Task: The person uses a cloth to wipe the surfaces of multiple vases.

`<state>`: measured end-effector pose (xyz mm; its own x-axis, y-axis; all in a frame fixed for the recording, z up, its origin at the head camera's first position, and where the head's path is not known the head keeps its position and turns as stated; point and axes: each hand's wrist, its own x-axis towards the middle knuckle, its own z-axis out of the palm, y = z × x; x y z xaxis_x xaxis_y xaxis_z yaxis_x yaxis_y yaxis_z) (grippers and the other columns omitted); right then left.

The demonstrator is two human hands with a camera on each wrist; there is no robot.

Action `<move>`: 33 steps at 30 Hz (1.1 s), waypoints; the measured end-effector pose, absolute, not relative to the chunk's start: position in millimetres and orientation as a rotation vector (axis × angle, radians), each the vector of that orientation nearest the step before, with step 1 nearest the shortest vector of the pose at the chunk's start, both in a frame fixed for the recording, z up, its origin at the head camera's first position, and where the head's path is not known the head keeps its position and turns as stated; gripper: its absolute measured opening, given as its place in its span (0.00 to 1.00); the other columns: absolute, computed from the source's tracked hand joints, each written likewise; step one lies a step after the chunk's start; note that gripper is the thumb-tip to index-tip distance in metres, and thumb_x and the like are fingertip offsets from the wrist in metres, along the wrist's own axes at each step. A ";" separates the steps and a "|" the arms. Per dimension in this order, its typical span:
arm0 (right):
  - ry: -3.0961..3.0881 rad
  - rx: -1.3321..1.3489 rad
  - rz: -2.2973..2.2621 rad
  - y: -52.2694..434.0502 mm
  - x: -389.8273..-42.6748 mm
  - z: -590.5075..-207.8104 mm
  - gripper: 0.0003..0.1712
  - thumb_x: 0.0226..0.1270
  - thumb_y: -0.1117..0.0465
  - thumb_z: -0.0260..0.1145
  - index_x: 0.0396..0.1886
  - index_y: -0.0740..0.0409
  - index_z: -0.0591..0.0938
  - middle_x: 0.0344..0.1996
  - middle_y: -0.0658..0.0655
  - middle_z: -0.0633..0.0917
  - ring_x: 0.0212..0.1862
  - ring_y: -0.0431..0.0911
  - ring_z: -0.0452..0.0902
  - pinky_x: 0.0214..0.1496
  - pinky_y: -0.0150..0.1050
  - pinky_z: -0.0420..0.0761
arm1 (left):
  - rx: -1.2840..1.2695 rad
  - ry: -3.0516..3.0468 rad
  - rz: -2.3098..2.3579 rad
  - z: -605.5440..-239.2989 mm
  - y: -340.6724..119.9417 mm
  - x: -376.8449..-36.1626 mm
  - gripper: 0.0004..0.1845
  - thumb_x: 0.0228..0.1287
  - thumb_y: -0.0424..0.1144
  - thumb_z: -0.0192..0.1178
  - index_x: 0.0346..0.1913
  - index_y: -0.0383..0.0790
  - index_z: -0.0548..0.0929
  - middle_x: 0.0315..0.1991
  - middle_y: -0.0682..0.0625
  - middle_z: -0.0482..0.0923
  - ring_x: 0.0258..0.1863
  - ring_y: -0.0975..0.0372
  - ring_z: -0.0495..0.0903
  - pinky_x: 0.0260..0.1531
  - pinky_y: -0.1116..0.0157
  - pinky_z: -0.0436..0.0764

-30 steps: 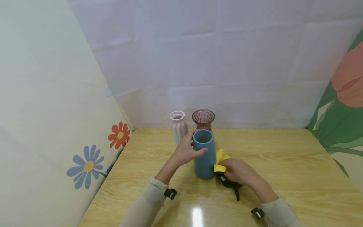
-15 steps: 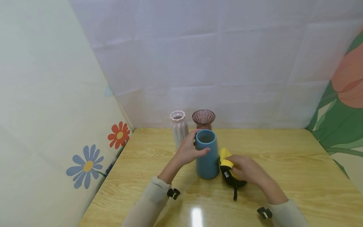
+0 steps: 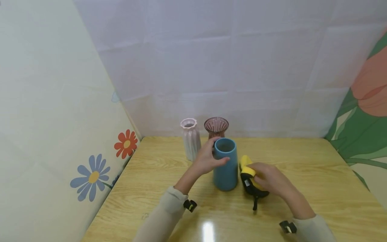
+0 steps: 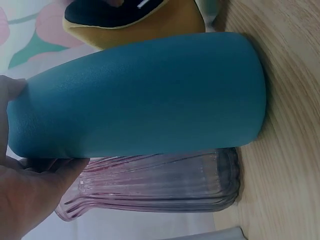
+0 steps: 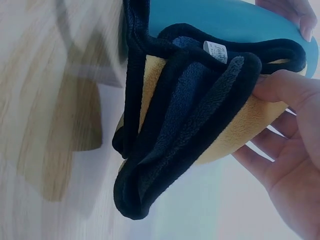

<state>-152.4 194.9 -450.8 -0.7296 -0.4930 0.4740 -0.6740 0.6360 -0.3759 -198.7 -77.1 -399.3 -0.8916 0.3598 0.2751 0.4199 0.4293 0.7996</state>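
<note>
My left hand (image 3: pixel 208 158) grips a tall blue vase (image 3: pixel 226 173) near its rim, thumb on the near side and fingers around the far left. The vase stands upright, its base at the tabletop in the left wrist view. In my right hand (image 3: pixel 272 178) is a yellow cloth (image 3: pixel 246 160) with black edging, pinched between thumb and fingers. It hangs bunched close to the vase's right side, a narrow gap apart in the head view. A white label (image 5: pixel 216 51) shows on the cloth in the right wrist view.
A pale pink fluted vase (image 3: pixel 191 143) stands behind my left hand. Right behind the blue vase is a purple glass vase (image 3: pixel 216 125), its lower part hidden in the head view. The wood-grain table (image 3: pixel 302 168) meets a white sheet (image 3: pixel 257 67) at the back.
Both hands have shifted right, the left carrying or sliding the blue vase along. The cloth has moved from touching the vase's lower right side to slightly apart from it.
</note>
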 end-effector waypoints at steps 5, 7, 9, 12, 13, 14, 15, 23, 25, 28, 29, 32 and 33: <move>-2.497 0.932 0.749 201.3 -149.7 -446.5 0.22 0.50 0.77 0.73 0.47 0.59 0.87 0.44 0.56 0.90 0.46 0.53 0.87 0.48 0.49 0.87 | -0.710 -2.614 -1.480 -398.5 -68.9 -201.5 0.43 0.55 0.42 0.76 0.72 0.38 0.66 0.61 0.45 0.77 0.60 0.52 0.78 0.59 0.51 0.80; -2.468 0.939 0.738 204.0 -149.1 -445.7 0.23 0.49 0.78 0.74 0.46 0.60 0.87 0.44 0.56 0.90 0.45 0.53 0.87 0.47 0.49 0.88 | -0.705 -2.616 -1.482 -398.7 -65.4 -202.9 0.44 0.55 0.42 0.76 0.72 0.36 0.66 0.61 0.44 0.77 0.60 0.51 0.78 0.59 0.51 0.80; -2.436 0.947 0.726 206.8 -148.7 -445.0 0.24 0.47 0.78 0.75 0.46 0.59 0.87 0.43 0.56 0.90 0.44 0.53 0.87 0.45 0.48 0.88 | -0.702 -2.617 -1.487 -398.7 -61.7 -204.1 0.44 0.55 0.43 0.76 0.72 0.36 0.66 0.61 0.45 0.77 0.60 0.52 0.78 0.58 0.51 0.80; -2.411 0.948 0.721 211.4 -148.2 -443.8 0.24 0.46 0.79 0.75 0.46 0.59 0.87 0.43 0.56 0.90 0.44 0.53 0.87 0.45 0.48 0.88 | -0.699 -2.610 -1.494 -398.4 -56.1 -206.3 0.44 0.55 0.43 0.76 0.72 0.37 0.66 0.61 0.45 0.76 0.60 0.53 0.78 0.58 0.52 0.81; -2.408 0.946 0.719 212.9 -148.1 -443.7 0.24 0.46 0.79 0.75 0.46 0.59 0.87 0.42 0.55 0.90 0.43 0.52 0.87 0.44 0.48 0.88 | -0.704 -2.603 -1.501 -398.5 -54.3 -207.5 0.44 0.55 0.43 0.76 0.72 0.38 0.66 0.61 0.46 0.76 0.59 0.54 0.78 0.58 0.53 0.81; -2.407 0.943 0.718 214.5 -147.9 -443.7 0.24 0.46 0.79 0.74 0.46 0.59 0.87 0.42 0.55 0.90 0.43 0.53 0.87 0.44 0.48 0.88 | -0.707 -2.598 -1.503 -398.6 -52.5 -208.5 0.43 0.55 0.43 0.76 0.72 0.39 0.66 0.61 0.46 0.76 0.59 0.54 0.78 0.57 0.54 0.81; -2.406 0.939 0.717 216.0 -147.9 -443.9 0.24 0.45 0.79 0.74 0.45 0.59 0.87 0.42 0.56 0.90 0.43 0.53 0.87 0.44 0.49 0.88 | -0.710 -2.594 -1.505 -398.7 -50.9 -209.7 0.43 0.55 0.43 0.76 0.72 0.39 0.66 0.61 0.46 0.76 0.59 0.55 0.78 0.57 0.54 0.81; -2.482 0.842 0.697 228.9 -143.9 -443.4 0.23 0.49 0.77 0.74 0.46 0.57 0.88 0.44 0.55 0.90 0.45 0.53 0.87 0.46 0.50 0.88 | -0.734 -2.550 -1.513 -399.1 -39.7 -219.2 0.41 0.53 0.41 0.77 0.69 0.39 0.69 0.57 0.48 0.78 0.55 0.57 0.79 0.54 0.59 0.82; -2.503 0.825 0.692 231.3 -142.5 -442.3 0.22 0.49 0.77 0.73 0.46 0.58 0.88 0.43 0.55 0.90 0.45 0.52 0.87 0.45 0.50 0.88 | -0.739 -2.547 -1.508 -399.2 -37.2 -220.6 0.40 0.53 0.41 0.77 0.68 0.40 0.70 0.56 0.48 0.79 0.55 0.57 0.80 0.54 0.60 0.82; -2.532 0.802 0.686 234.7 -140.6 -441.0 0.22 0.49 0.76 0.73 0.46 0.57 0.88 0.43 0.54 0.90 0.44 0.51 0.86 0.45 0.50 0.87 | -0.740 -2.544 -1.508 -399.7 -33.6 -221.7 0.39 0.53 0.41 0.77 0.67 0.41 0.71 0.56 0.48 0.79 0.54 0.58 0.80 0.54 0.61 0.82; -2.540 0.796 0.691 235.8 -139.9 -440.8 0.22 0.49 0.77 0.73 0.46 0.57 0.88 0.42 0.54 0.90 0.44 0.51 0.86 0.45 0.50 0.87 | -0.741 -2.545 -1.506 -400.1 -32.5 -222.1 0.39 0.53 0.41 0.77 0.67 0.40 0.71 0.56 0.48 0.79 0.55 0.58 0.80 0.55 0.61 0.81; -2.550 0.782 0.695 238.9 -138.2 -441.4 0.22 0.49 0.77 0.73 0.45 0.57 0.88 0.42 0.54 0.90 0.44 0.51 0.86 0.44 0.50 0.87 | -0.734 -2.555 -1.509 -401.4 -29.2 -222.8 0.39 0.54 0.41 0.77 0.68 0.39 0.70 0.57 0.47 0.78 0.55 0.57 0.79 0.55 0.60 0.81; -2.548 0.780 0.696 239.9 -137.5 -441.6 0.22 0.49 0.77 0.73 0.44 0.57 0.88 0.42 0.54 0.90 0.44 0.51 0.86 0.44 0.50 0.87 | -0.729 -2.561 -1.507 -402.0 -28.1 -223.3 0.40 0.54 0.42 0.77 0.68 0.39 0.70 0.57 0.47 0.78 0.56 0.57 0.79 0.56 0.61 0.81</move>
<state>-137.5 239.9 -441.6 -0.7716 -0.4091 0.4871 -0.5999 0.7227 -0.3432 -223.3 -28.1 -402.0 -0.8833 0.3576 0.3030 0.4385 0.4022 0.8037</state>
